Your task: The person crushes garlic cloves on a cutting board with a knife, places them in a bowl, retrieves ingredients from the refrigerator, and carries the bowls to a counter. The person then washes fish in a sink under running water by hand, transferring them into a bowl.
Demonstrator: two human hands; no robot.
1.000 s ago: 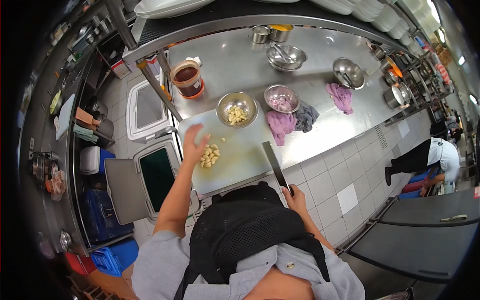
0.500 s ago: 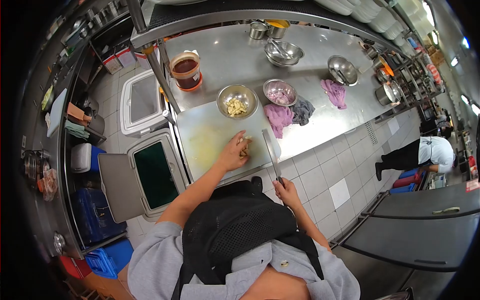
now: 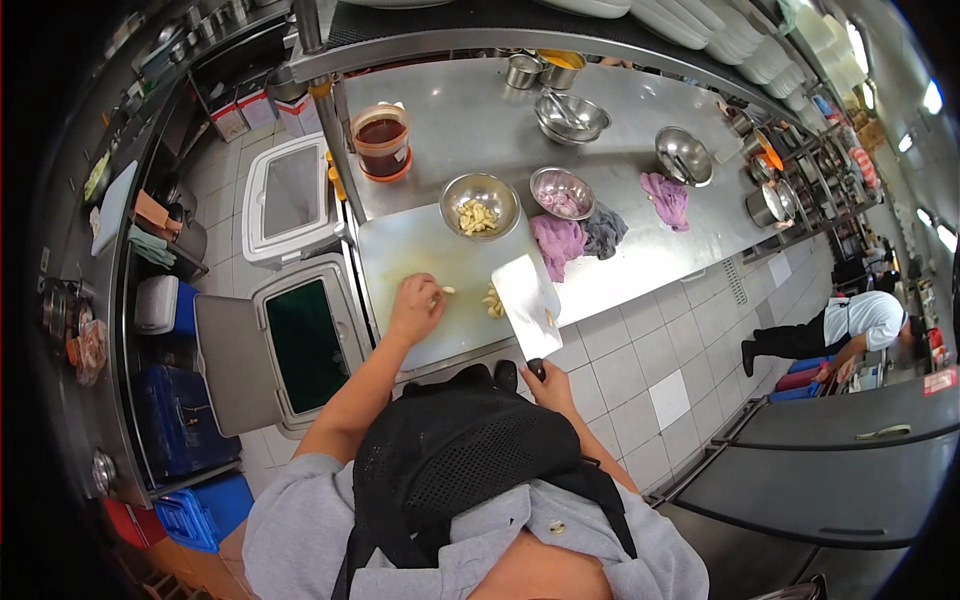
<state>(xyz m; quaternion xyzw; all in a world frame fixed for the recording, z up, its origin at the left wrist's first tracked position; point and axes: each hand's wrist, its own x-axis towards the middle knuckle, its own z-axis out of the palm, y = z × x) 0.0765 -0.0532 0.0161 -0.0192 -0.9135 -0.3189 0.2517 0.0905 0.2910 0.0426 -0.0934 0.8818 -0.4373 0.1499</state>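
My left hand (image 3: pixel 416 308) rests on the white cutting board (image 3: pixel 400 345) with its fingers curled, a pale garlic clove (image 3: pixel 448 290) at the fingertips. By its handle, my right hand (image 3: pixel 552 388) grips a cleaver (image 3: pixel 524 298), whose broad blade is turned flat side up over the board's right edge. Small bits stick to the blade. Just left of the blade lies a small pile of garlic cloves (image 3: pixel 494 304), partly covered by it. At the board's far edge stands a steel bowl (image 3: pixel 502 192) holding more garlic cloves (image 3: pixel 476 217).
Beyond the board are a bowl of chopped purple onion (image 3: pixel 560 203), purple cloth (image 3: pixel 558 245), grey cloth (image 3: pixel 604 232) and a tub of dark sauce (image 3: pixel 381 145). An open lidded bin (image 3: pixel 262 300) stands left. A co-worker (image 3: pixel 862 322) bends over at the far right.
My left hand has moved left, away from the garlic pile, with a clove at its fingertips. The cleaver has shifted left and turned from edge-on to showing its flat side.
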